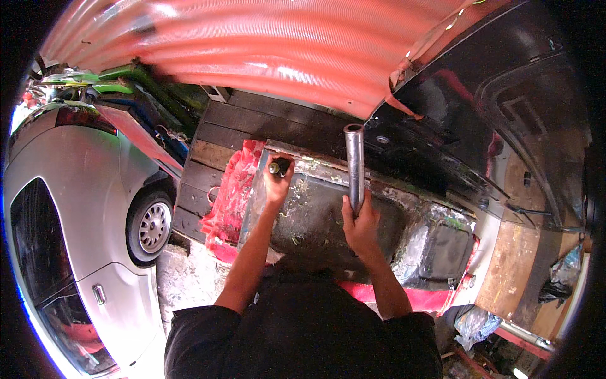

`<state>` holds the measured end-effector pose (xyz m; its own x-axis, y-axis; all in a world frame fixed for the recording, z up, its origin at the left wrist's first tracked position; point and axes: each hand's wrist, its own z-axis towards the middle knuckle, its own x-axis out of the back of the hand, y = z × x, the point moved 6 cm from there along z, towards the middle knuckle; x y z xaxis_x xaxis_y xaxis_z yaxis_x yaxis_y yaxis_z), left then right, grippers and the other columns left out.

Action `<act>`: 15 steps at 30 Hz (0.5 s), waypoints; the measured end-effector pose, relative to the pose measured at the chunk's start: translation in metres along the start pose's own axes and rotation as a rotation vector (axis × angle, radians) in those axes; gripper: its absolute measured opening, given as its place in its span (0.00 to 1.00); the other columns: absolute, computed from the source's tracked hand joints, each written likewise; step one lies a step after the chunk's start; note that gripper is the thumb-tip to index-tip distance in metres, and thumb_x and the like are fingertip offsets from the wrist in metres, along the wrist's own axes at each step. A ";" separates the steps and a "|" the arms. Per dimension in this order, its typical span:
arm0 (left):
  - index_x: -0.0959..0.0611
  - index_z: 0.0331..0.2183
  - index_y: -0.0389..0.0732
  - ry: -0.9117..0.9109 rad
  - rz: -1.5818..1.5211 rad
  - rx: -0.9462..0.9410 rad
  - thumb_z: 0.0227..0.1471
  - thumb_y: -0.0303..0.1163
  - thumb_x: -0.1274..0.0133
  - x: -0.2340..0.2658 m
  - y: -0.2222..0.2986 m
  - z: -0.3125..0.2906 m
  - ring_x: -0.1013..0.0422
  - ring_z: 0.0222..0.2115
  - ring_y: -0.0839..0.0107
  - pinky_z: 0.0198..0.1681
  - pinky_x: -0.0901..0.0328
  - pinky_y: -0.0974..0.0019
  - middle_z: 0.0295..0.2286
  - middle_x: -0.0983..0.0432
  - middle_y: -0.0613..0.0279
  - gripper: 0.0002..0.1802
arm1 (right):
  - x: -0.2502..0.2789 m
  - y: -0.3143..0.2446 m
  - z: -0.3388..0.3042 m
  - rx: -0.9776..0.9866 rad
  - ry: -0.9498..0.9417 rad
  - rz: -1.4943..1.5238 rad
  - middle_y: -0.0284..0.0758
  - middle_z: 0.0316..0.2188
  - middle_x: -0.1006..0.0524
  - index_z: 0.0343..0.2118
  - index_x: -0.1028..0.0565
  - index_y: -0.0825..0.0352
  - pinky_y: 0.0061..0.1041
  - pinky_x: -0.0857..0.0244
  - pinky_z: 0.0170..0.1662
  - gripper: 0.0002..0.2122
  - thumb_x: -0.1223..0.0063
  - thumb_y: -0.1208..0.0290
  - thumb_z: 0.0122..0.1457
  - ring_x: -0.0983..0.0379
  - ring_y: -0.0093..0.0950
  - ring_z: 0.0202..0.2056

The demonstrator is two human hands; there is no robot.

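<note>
My right hand (362, 224) grips the lower end of a shiny metal pipe (355, 158), its hollow end tilted up and away from me. My left hand (278, 183) is closed around a short dark tool with a yellowish round end (274, 168). I see that tool nearly end-on, so its exact kind cannot be made out. Both hands are over a worn vehicle panel (334, 215) with a dark inner face and red edges. The left hand is near the panel's upper left corner, and the pipe rises above its middle.
A red crumpled cloth (233, 183) lies at the panel's left end. Farther left stands a silver car (95, 177). A large black body panel (454, 114) leans at the right, beside wooden boards (511, 271). Red corrugated sheeting (252, 44) spans the far side; plastic bags (475, 325) lie lower right.
</note>
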<state>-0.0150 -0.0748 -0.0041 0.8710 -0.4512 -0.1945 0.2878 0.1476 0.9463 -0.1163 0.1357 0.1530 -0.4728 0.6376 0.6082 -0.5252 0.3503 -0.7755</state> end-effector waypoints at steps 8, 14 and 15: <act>0.26 0.35 0.39 -0.068 -0.006 0.066 0.43 0.12 0.44 -0.017 -0.003 0.007 0.30 0.35 0.77 0.42 0.35 0.73 0.31 0.26 0.66 0.17 | -0.010 0.055 -0.041 -0.251 -0.119 -0.113 0.54 0.24 0.26 0.46 0.33 0.72 0.50 0.35 0.32 0.21 0.49 0.57 0.61 0.29 0.57 0.27; 0.27 0.34 0.39 -0.132 -0.041 0.056 0.44 0.13 0.45 -0.019 -0.008 0.009 0.30 0.34 0.76 0.41 0.34 0.72 0.31 0.26 0.66 0.15 | -0.012 0.070 -0.060 -0.360 -0.201 -0.074 0.55 0.25 0.26 0.49 0.34 0.74 0.48 0.34 0.33 0.24 0.50 0.55 0.61 0.28 0.56 0.28; 0.26 0.34 0.39 -0.138 0.021 0.031 0.44 0.14 0.45 -0.019 -0.006 0.010 0.30 0.34 0.76 0.41 0.34 0.71 0.31 0.26 0.66 0.14 | -0.011 0.070 -0.061 -0.358 -0.194 -0.074 0.55 0.25 0.26 0.48 0.34 0.73 0.48 0.34 0.33 0.24 0.50 0.55 0.61 0.28 0.55 0.28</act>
<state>-0.0369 -0.0757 -0.0034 0.8131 -0.5652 -0.1392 0.2559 0.1324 0.9576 -0.1049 0.1950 0.0813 -0.5854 0.4727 0.6587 -0.2998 0.6286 -0.7176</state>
